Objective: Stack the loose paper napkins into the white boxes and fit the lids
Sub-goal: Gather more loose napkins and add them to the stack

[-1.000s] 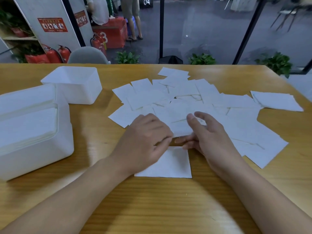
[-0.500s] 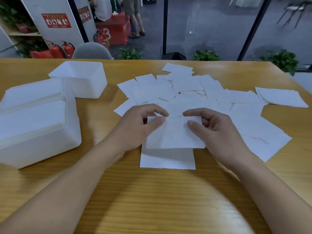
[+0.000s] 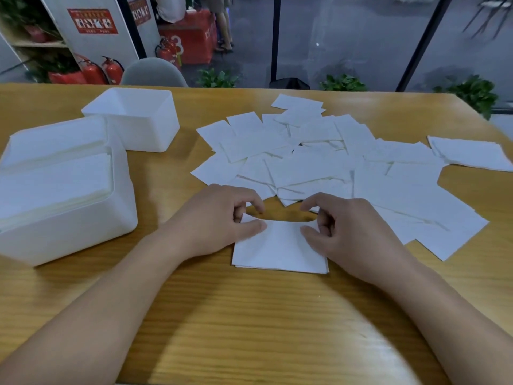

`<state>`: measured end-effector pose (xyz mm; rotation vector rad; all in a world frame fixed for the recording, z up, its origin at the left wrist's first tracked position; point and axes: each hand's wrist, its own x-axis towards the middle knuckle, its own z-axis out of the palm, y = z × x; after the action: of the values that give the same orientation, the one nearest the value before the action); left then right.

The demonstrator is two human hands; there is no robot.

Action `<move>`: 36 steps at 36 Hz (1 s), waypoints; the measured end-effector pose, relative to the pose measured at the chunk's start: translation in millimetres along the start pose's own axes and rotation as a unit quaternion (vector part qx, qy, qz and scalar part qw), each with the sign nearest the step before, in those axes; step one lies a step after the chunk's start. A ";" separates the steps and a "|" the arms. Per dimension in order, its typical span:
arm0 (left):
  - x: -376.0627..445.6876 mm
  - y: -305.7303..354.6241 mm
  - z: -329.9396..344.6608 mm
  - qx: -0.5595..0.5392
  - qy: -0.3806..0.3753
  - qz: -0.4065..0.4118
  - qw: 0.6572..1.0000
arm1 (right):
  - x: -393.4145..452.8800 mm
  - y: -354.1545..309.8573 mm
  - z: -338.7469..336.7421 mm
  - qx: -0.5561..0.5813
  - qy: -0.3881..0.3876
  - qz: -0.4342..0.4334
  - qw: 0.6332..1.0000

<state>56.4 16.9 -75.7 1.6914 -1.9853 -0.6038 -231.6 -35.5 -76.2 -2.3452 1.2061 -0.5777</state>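
Napkin (image 3: 279, 247) pulled down onto the small stack since 0.5 s ago; left hand (image 3: 219, 220) and right hand (image 3: 344, 232) each pinch a top corner.

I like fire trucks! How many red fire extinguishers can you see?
3: two fire extinguishers stand together behind the table's far left, one farther back by the red stand. Others may be hidden.

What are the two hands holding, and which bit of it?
A white paper napkin. The left hand pinches its far left corner, and the right hand pinches its far right corner.
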 end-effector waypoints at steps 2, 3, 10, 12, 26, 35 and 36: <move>-0.2 1.0 0.2 0.033 0.021 0.003 0.999 | 3.7 -0.5 -3.2 -0.006 0.048 -0.010 0.999; 0.5 1.9 0.6 0.047 0.033 0.005 0.998 | 8.0 -0.9 -4.4 -0.015 0.074 -0.016 0.997; 6.6 7.1 10.6 -0.003 0.070 0.010 0.997 | 59.4 -1.8 -7.8 -0.125 0.071 -0.051 0.988; 6.7 6.5 12.3 -0.023 0.077 0.015 0.997 | 72.8 -3.0 -9.6 -0.155 0.057 -0.064 0.984; 11.5 2.9 19.3 -0.073 0.119 0.025 0.990 | 85.0 2.0 -0.4 -0.199 0.076 -0.089 0.973; 15.1 22.1 17.7 -0.051 0.213 0.066 0.974 | 57.0 -32.4 2.3 -0.161 0.060 -0.178 0.969; 14.5 24.1 18.6 -0.045 0.210 0.076 0.974 | 52.8 -34.3 3.5 -0.151 0.060 -0.184 0.969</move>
<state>24.2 6.7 -75.2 1.4520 -1.7332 -0.2508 -179.3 -60.7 -51.5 -2.8622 0.9664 -0.7070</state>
